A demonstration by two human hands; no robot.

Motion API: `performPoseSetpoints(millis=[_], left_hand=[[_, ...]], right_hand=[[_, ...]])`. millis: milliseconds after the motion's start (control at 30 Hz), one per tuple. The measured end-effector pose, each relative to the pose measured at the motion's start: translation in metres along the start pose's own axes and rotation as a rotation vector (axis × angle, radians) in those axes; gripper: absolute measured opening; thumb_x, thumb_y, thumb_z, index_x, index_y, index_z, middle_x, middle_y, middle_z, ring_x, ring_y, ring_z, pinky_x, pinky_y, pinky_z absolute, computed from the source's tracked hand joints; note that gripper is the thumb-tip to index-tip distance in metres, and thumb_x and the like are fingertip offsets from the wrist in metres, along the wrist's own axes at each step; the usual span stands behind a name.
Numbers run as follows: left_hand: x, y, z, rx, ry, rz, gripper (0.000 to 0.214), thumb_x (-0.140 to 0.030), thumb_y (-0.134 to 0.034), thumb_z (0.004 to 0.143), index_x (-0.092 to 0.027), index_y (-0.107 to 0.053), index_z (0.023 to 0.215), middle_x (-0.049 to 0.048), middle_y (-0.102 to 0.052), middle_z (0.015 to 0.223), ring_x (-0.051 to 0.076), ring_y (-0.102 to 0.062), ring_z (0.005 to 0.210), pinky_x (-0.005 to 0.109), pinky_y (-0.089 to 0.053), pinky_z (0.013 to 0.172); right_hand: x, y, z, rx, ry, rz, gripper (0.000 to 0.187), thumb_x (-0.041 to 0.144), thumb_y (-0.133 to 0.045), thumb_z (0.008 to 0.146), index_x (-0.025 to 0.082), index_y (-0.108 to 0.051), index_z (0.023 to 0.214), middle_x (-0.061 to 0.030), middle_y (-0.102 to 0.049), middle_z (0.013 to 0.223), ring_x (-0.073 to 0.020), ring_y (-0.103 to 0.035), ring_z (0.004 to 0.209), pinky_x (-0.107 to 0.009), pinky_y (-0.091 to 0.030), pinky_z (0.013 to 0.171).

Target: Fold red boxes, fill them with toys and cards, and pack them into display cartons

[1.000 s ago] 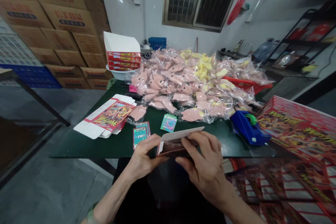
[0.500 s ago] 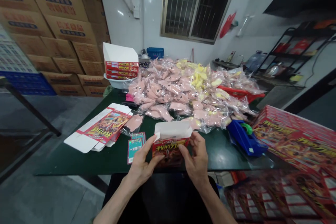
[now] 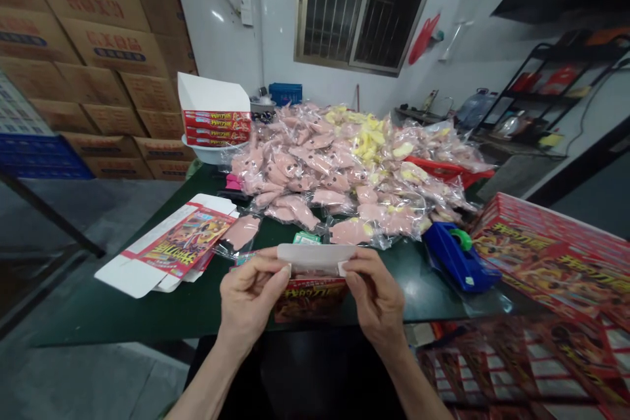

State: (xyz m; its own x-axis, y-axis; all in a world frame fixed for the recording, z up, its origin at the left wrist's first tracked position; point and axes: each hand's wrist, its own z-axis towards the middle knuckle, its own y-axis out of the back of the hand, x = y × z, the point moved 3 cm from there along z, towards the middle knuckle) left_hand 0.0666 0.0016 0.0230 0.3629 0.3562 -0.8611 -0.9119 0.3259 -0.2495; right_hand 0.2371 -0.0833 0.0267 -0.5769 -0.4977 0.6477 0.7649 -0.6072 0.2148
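Observation:
I hold a small red printed carton (image 3: 311, 298) upright in front of me, at the near edge of the dark green table (image 3: 118, 308). My left hand (image 3: 249, 298) grips its left side, thumb and fingers pinched on the white top flap (image 3: 315, 256). My right hand (image 3: 377, 298) grips the right side and pinches the other end of that flap. The flap is bent over the box's top. Small green cards (image 3: 306, 238) lie on the table just behind the carton, partly hidden by it.
A large heap of pink and yellow bagged items (image 3: 354, 164) covers the table's middle. Flat unfolded cartons (image 3: 172, 246) lie left, a blue tape dispenser (image 3: 455, 256) right. Red cartons (image 3: 551, 262) are stacked at the right. A white basin with boxes (image 3: 214, 125) and brown shipping cartons (image 3: 98, 59) stand behind.
The carton was lying flat in my hands, then turned upright with its white flap raised. Now the flap is folded down over the top, both hands pinching it.

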Motion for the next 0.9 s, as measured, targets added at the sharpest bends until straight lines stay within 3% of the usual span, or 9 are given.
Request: performPoseSetpoints(millis=[100, 167, 200, 300, 367, 500, 600, 733, 900], left_hand=[[0.006, -0.003, 0.002, -0.018, 0.210, -0.277, 0.027, -0.020, -0.073, 0.068, -0.023, -0.063, 0.093, -0.0003, -0.067, 0.081, 0.011, -0.062, 0.069, 0.021, -0.051, 0.065], [0.005, -0.005, 0.005, 0.038, 0.295, -0.324, 0.040, -0.020, -0.075, 0.067, -0.023, -0.060, 0.104, 0.0010, -0.066, 0.082, 0.012, -0.063, 0.071, 0.023, -0.051, 0.067], [0.004, -0.006, 0.006, 0.074, 0.309, -0.323, 0.037, -0.020, -0.075, 0.066, -0.021, -0.062, 0.101, 0.0019, -0.066, 0.082, 0.013, -0.062, 0.072, 0.024, -0.051, 0.067], [0.001, -0.005, 0.010, 0.134, 0.252, -0.325, 0.013, -0.020, -0.074, 0.068, -0.019, -0.064, 0.077, 0.0027, -0.065, 0.082, 0.014, -0.062, 0.074, 0.024, -0.051, 0.067], [0.001, -0.004, 0.010, 0.154, 0.191, -0.343, 0.010, -0.019, -0.072, 0.070, -0.019, -0.062, 0.072, 0.0026, -0.065, 0.087, 0.014, -0.062, 0.079, 0.025, -0.051, 0.069], [0.005, -0.001, 0.005, 0.211, 0.165, -0.336, 0.004, -0.023, -0.066, 0.076, -0.020, -0.063, 0.077, 0.0051, -0.064, 0.097, 0.019, -0.061, 0.093, 0.030, -0.050, 0.078], [0.004, -0.001, 0.001, 0.277, 0.175, -0.330, 0.020, -0.038, -0.063, 0.078, -0.019, -0.063, 0.084, 0.0099, -0.063, 0.106, 0.026, -0.060, 0.100, 0.037, -0.050, 0.081], [-0.006, -0.001, 0.000, 0.246, 0.160, -0.125, 0.023, -0.035, -0.068, 0.074, -0.020, -0.056, 0.086, 0.0071, -0.065, 0.097, 0.019, -0.062, 0.083, 0.026, -0.050, 0.068], [-0.010, -0.005, 0.002, 0.268, 0.062, 0.016, 0.014, -0.026, -0.061, 0.081, -0.019, -0.060, 0.093, 0.0066, -0.063, 0.098, 0.018, -0.061, 0.091, 0.025, -0.049, 0.077]], right_hand=[[0.000, 0.001, 0.000, 0.022, -0.144, 0.097, 0.035, 0.016, -0.054, 0.085, 0.026, -0.048, 0.118, -0.0045, -0.058, 0.100, -0.0152, -0.060, 0.087, -0.028, -0.052, 0.074], [0.002, 0.000, -0.001, 0.118, -0.153, 0.090, 0.036, 0.017, -0.054, 0.086, 0.026, -0.049, 0.120, -0.0054, -0.058, 0.104, -0.0155, -0.060, 0.090, -0.027, -0.051, 0.075], [0.004, 0.000, -0.001, 0.148, -0.133, 0.077, 0.032, 0.016, -0.054, 0.086, 0.026, -0.052, 0.116, -0.0049, -0.058, 0.103, -0.0154, -0.059, 0.091, -0.027, -0.051, 0.075], [0.010, 0.004, -0.004, 0.083, -0.014, 0.019, 0.026, 0.008, -0.053, 0.084, 0.026, -0.058, 0.103, -0.0036, -0.058, 0.099, -0.0153, -0.059, 0.091, -0.028, -0.050, 0.075], [0.013, 0.006, -0.007, 0.045, 0.057, -0.036, 0.029, 0.004, -0.051, 0.083, 0.025, -0.059, 0.102, -0.0045, -0.059, 0.101, -0.0160, -0.059, 0.093, -0.030, -0.049, 0.077], [0.016, 0.009, -0.007, 0.152, 0.016, -0.037, 0.029, 0.013, -0.057, 0.082, 0.022, -0.059, 0.109, -0.0092, -0.058, 0.112, -0.0212, -0.057, 0.103, -0.037, -0.049, 0.085], [0.020, 0.010, -0.005, 0.120, -0.019, -0.044, 0.023, 0.017, -0.059, 0.082, 0.022, -0.060, 0.104, -0.0080, -0.059, 0.108, -0.0203, -0.059, 0.100, -0.035, -0.050, 0.083], [0.024, 0.008, -0.004, 0.066, -0.077, -0.095, 0.015, 0.016, -0.058, 0.083, 0.023, -0.059, 0.096, -0.0047, -0.061, 0.101, -0.0168, -0.060, 0.093, -0.029, -0.051, 0.078], [0.030, 0.001, -0.001, 0.081, -0.056, -0.184, 0.020, 0.016, -0.055, 0.086, 0.023, -0.055, 0.104, -0.0030, -0.060, 0.095, -0.0138, -0.059, 0.084, -0.024, -0.050, 0.072]])
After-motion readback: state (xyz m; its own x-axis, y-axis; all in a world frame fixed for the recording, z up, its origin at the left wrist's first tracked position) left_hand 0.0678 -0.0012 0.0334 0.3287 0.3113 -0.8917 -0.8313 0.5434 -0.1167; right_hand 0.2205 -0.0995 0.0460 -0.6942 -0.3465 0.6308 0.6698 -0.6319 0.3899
